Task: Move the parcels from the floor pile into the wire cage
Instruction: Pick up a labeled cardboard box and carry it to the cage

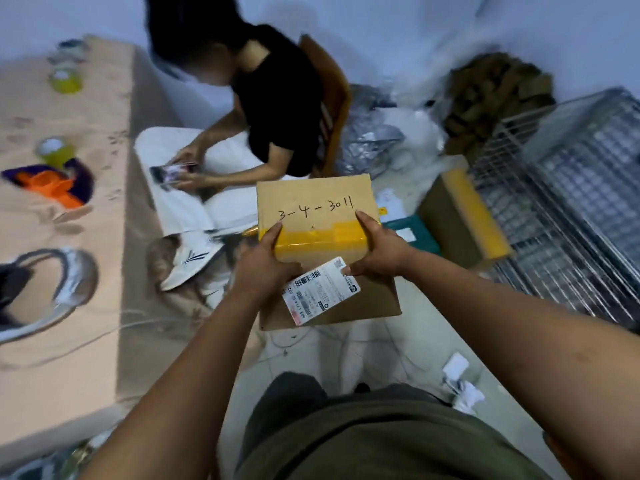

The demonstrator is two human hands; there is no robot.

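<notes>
**A:** Where is the box?

**B:** The cardboard box (313, 199) is in the centre of the frame, held up above the floor (401, 344) between two hands.

**A:** How are they holding it?

**B:** The left hand (266, 268) clasps the left edge. The right hand (379, 252) clasps the right edge. Each has a finger stretched forward to the band of yellow tape (322, 239).

**A:** Which way does it point?

**B:** Its long axis runs from the bottom of the frame towards the top, away from the wearer, with the broad face up. The tape crosses it from left to right. The handwritten "3-4-3011" sits on the far half and reads upright. A white label (320, 291) lies skewed on the near half, its right corner higher.

**A:** And the wire cage?

**B:** The wire cage (568, 209) is at the right of the frame, well apart from the held box. Its near rim slants from upper right down towards the lower right.

**A:** What lies between them?

**B:** A second box (460, 220) with a yellow stripe sits just beside the cage. A teal parcel (412, 233) lies next to that one, partly behind the right hand.

**A:** What about the left side?

**B:** The desk (69, 209) runs down the left edge of the frame. A seated person (277, 109) is beyond the box's far edge. Under the box are pale tiles with thin cables and white scraps.
</notes>
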